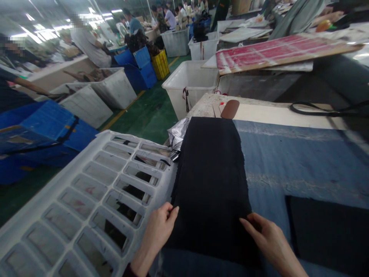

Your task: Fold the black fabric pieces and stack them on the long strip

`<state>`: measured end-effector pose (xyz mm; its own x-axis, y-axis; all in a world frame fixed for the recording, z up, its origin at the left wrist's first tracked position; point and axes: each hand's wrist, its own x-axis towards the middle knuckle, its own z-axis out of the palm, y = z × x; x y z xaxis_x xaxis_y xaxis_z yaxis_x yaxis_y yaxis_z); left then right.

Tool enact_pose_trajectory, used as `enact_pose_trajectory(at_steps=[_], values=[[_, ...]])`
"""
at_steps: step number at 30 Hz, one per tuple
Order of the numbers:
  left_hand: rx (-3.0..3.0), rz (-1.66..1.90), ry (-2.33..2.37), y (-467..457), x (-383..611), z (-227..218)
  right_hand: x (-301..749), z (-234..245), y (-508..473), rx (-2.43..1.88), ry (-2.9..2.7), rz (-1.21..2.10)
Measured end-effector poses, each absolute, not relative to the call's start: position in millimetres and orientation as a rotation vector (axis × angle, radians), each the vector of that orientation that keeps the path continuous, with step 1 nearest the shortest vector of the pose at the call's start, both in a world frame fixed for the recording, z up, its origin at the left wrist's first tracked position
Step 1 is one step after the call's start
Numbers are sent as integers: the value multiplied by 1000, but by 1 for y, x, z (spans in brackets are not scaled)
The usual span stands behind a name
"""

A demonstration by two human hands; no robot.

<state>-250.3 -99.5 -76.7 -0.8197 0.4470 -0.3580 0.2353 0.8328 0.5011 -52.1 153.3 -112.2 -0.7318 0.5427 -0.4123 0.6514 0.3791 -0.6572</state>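
A long black fabric piece (213,169) lies before me, partly on the blue-grey work surface (291,154), its edges slightly frayed. My left hand (161,221) pinches its left edge between thumb and fingers. At the right edge, my right hand (265,231) pinches the same cloth with thumb and forefinger. Further right lies another black fabric piece (331,231), touched by neither hand. Beyond the cloth's far end rests a brown rounded flat piece (230,109).
Left of the cloth stands a white slotted plastic rack (109,181). A white bin (191,73) and a red-topped board (276,54) are ahead. Blue crates (37,130) stand on the green floor (144,111). A person (89,42) and other workers are in the background.
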Motion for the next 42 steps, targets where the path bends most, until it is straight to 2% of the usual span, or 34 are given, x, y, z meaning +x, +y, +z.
enact_pose_trajectory(at_steps=[15, 42], values=[[461, 703, 2555, -102, -250, -82, -58, -114, 154, 1189, 2506, -1179], [453, 610, 2489, -109, -257, -96, -65, -97, 146, 1362, 2508, -1189]])
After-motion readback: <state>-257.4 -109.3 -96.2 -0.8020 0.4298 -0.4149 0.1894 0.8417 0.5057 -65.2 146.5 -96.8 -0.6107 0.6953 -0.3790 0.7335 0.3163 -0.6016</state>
